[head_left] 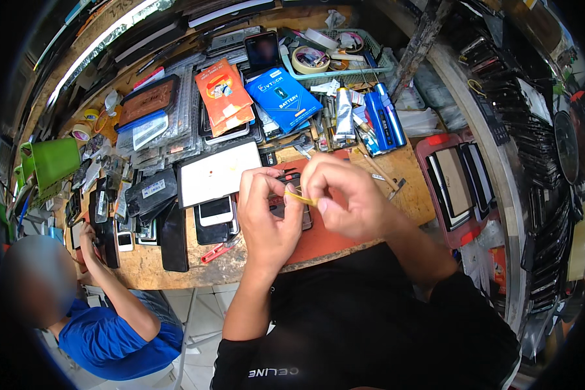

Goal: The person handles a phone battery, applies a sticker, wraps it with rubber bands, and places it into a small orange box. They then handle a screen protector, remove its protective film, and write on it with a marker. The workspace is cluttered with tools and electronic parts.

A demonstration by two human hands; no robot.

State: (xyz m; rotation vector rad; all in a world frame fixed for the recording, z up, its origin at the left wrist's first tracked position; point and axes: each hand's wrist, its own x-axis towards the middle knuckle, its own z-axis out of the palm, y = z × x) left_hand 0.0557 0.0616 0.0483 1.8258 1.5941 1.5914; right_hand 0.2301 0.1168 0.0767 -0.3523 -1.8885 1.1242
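Observation:
Both my hands are raised over an orange-red mat (pixel 335 237) at the front of the workbench. Thumb and fingers of my left hand (pixel 266 211) pinch one end of a thin, bent yellow strip (pixel 302 197). The other end is pinched by my right hand (pixel 348 198), close beside the left. Whether the strip is tape or a rubber band I cannot make out. Just behind the fingers lie dark tools with red parts, mostly hidden. A phone-like part on the mat shows only partly between my wrists.
Left of my hands are a white pad (pixel 220 170), a white phone (pixel 216 212) and a red cutter (pixel 216 253). An orange packet (pixel 225 97), a blue box (pixel 283 99) and a green basket (pixel 387 65) stand behind. A person in blue (pixel 120 341) works at the left.

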